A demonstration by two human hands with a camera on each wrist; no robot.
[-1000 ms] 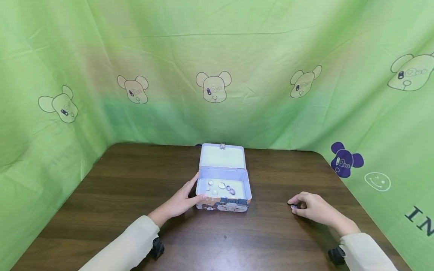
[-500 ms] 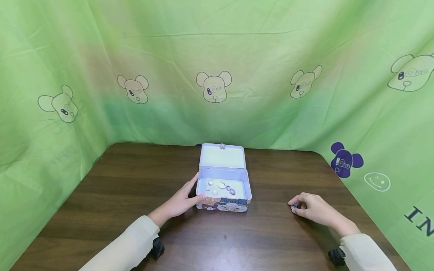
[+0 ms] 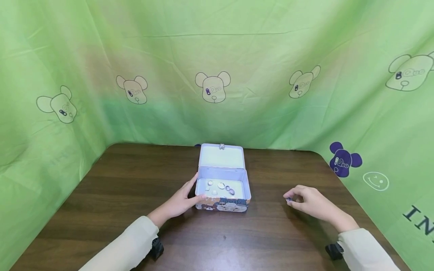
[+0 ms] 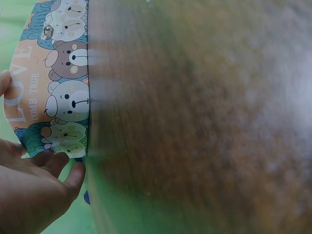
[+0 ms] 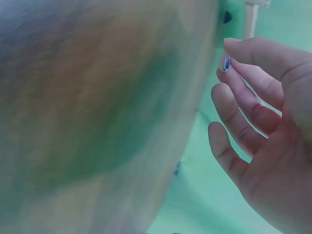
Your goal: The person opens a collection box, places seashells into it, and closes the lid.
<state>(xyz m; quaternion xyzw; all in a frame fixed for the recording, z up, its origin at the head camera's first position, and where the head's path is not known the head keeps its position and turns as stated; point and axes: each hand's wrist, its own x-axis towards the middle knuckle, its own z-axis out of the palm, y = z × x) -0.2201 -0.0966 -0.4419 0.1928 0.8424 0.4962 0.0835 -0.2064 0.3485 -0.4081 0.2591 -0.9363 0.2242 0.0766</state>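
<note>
An open tin box point(image 3: 223, 205) with a bear print stands in the middle of the table in the head view, its lid point(image 3: 222, 156) tilted back. Several small round pieces point(image 3: 221, 185), white and purple, lie on its floor. My left hand point(image 3: 178, 201) grips the box's left side, the thumb on the front wall near the rim. In the left wrist view, its fingers bend against the printed tin. My right hand point(image 3: 313, 203), to the right of the box, pinches a small shiny blue piece with a silvery edge point(image 5: 225, 63) between thumb and fingertips. Its exact kind is too small to tell.
The dark wooden table point(image 3: 142, 169) extends around the box on all sides. A green curtain point(image 3: 162, 113) printed with bear heads hangs behind and at both sides of it.
My right hand has lifted a little off the table and shifted slightly left, with the small blue piece between its fingertips. The left hand and the tin box stay where they were.
</note>
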